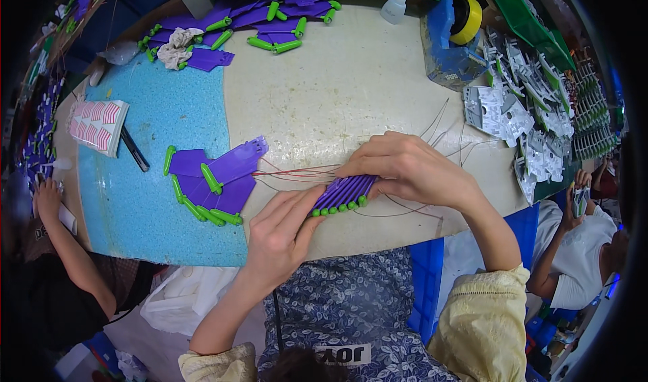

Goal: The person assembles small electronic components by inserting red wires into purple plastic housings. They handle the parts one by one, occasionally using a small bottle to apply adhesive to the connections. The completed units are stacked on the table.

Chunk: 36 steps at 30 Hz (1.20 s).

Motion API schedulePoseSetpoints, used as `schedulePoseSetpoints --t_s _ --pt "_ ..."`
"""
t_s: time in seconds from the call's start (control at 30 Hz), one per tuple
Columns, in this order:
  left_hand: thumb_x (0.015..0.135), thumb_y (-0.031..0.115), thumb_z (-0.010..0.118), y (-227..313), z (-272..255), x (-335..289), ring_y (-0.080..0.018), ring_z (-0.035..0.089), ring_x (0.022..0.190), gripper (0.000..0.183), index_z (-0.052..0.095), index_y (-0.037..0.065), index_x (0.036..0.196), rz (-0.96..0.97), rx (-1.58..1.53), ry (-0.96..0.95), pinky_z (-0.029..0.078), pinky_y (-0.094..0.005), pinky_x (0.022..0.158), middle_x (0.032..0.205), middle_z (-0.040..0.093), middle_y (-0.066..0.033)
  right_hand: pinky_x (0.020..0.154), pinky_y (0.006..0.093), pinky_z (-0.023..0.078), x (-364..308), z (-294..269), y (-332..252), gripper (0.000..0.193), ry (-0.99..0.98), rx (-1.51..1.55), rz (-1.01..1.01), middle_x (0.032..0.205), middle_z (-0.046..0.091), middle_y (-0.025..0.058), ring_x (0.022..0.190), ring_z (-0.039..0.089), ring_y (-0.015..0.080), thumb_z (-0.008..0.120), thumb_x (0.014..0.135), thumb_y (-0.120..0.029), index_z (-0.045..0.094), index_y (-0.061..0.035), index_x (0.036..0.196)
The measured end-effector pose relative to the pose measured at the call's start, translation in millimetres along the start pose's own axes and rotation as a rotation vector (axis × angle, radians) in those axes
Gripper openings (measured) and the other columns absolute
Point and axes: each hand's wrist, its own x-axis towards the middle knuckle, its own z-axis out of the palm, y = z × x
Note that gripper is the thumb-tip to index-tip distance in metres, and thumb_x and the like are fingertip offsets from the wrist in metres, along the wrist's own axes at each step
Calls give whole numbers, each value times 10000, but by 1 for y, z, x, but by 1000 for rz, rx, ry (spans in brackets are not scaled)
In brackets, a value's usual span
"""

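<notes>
In the head view, both hands grasp one thing: a bundle of purple plates [347, 191] with round green ends, held together in a row near the middle of the table's near edge. The left hand [280, 228] grips its left end between thumb and fingers; the right hand [405, 164] closes over its far right side, green ends facing the near edge. Thin wires [297, 172] run from the bundle toward a loose heap of purple pieces [226, 172], which lies across the right border of a blue mat [152, 237] covering the left part of the table [317, 91]. A patterned packet [98, 124] and a slim black tool [133, 149] lie by the table's left edge. More purple parts [297, 24] line the far edge, with a crumpled cloth [178, 48] among those at the far left corner. Near the far right corner stands a tape dispenser [451, 61], with grey parts [496, 114] heaped along the right edge.
</notes>
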Motion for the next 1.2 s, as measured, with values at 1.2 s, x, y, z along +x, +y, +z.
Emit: schedulePoseSetpoints --t_s 1.2 --pt "715 56 894 20 7 70 -283 545 1259 966 262 16 1444 126 -685 110 467 -391 1037 1409 479 -228 1004 311 520 12 24 -19 665 396 1437 161 1238 673 124 1135 621 163 814 736 84 565 63 1352"
